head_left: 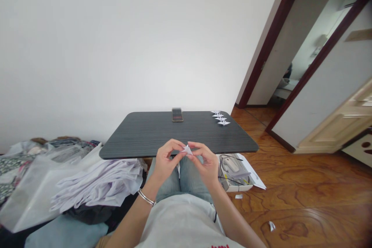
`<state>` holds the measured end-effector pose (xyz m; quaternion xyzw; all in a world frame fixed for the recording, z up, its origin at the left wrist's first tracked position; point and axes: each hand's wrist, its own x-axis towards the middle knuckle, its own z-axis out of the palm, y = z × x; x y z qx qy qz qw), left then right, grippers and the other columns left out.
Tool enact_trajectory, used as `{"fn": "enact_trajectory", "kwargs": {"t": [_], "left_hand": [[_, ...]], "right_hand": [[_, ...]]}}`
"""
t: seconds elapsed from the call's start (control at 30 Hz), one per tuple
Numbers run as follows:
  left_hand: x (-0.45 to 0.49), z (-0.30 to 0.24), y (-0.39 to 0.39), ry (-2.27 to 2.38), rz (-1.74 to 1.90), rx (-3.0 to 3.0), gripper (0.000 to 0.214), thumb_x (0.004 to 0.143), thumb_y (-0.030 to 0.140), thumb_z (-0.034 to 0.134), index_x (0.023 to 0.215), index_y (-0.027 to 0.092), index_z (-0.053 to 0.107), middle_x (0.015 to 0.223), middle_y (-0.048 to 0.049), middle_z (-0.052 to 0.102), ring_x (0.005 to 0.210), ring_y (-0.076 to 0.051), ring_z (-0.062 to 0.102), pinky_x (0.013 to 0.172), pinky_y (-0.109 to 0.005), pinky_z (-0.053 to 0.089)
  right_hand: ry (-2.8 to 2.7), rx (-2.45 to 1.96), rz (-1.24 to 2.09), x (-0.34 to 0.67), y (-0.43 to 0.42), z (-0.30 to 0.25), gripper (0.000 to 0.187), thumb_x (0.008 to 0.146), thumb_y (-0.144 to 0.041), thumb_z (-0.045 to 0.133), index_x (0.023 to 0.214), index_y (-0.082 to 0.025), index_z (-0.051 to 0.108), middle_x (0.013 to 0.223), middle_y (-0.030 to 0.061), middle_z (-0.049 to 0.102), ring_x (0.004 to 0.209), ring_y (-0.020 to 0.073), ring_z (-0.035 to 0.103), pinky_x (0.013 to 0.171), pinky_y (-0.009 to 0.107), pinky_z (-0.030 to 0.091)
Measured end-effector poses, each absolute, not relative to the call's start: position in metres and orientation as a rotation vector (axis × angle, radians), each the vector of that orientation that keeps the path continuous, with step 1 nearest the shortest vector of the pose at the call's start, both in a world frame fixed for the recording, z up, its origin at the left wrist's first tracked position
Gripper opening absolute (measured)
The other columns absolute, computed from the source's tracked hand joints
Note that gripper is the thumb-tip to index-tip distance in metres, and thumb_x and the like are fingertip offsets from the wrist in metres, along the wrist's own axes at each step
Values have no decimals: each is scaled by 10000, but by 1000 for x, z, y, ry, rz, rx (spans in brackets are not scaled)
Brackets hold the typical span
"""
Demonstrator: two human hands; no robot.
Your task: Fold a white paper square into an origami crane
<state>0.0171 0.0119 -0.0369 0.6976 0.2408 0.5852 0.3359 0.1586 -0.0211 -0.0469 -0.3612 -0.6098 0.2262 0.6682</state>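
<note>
A small folded white paper piece (pixel 187 150) is pinched between my two hands, just over the near edge of the dark table (pixel 151 131). My left hand (pixel 168 159) grips its left side with thumb and index finger. On its right side, my right hand (pixel 205 159) holds it the same way. The paper has pointed corners; its finer folds are too small to make out. Several white paper cranes (pixel 221 118) stand in a slanting row at the table's far right corner.
A phone (pixel 177 114) leans at the table's back edge, by the white wall. Clothes (pixel 99 182) and plastic bags are heaped at left. A white box (pixel 236 174) with cables sits on the wooden floor at right, near paper scraps (pixel 271 226). Beyond is a doorway.
</note>
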Motion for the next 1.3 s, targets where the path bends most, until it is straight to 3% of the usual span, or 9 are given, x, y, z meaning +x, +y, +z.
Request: {"fn": "enact_trajectory", "kwargs": {"t": [0.27,0.47,0.7,0.9,1.13,1.3], "left_hand": [[17,-37,8,664,1477,1816,41,745,187,625,708,170,629,805,-72,686,770,-187,628,740,-323,477],[18,-36,3,659,1495,1758,41,739,163,626,728,175,589,824,-63,693,782,-185,638,752,-322,477],[25,-36,0,744,1606,1574,221,668,156,689,833,179,543,777,-8,628,707,-125,601,679,-234,474],[26,-35,1,769,1482,1558,84,710,203,655,740,157,592,774,-28,633,705,-131,589,664,-226,469],[26,-34,3,790,1407,1535,107,719,249,644,749,146,643,783,-39,647,718,-151,582,679,-238,457],[26,-33,5,790,1359,1543,169,768,293,592,709,136,615,660,-12,582,630,-124,523,609,-216,410]], "right_hand": [[-1327,-776,636,160,-25,-41,72,711,-160,666,672,-212,636,963,80,664,895,223,593,835,399,435],[-1255,-755,539,156,-21,-51,101,696,-190,684,632,-219,611,797,51,641,772,201,584,741,361,443],[-1095,-782,644,151,-22,-52,130,669,-227,705,702,-221,579,717,11,575,685,162,544,623,283,457],[-1211,-797,787,153,-23,-43,71,734,-245,644,688,-200,614,723,17,571,676,151,533,603,262,447],[-1176,-840,767,153,-17,-49,82,721,-248,651,654,-200,652,714,23,591,663,152,544,566,252,443],[-1086,-849,813,152,-15,-53,88,684,-246,675,626,-192,636,637,3,583,573,130,522,521,243,423]]}}
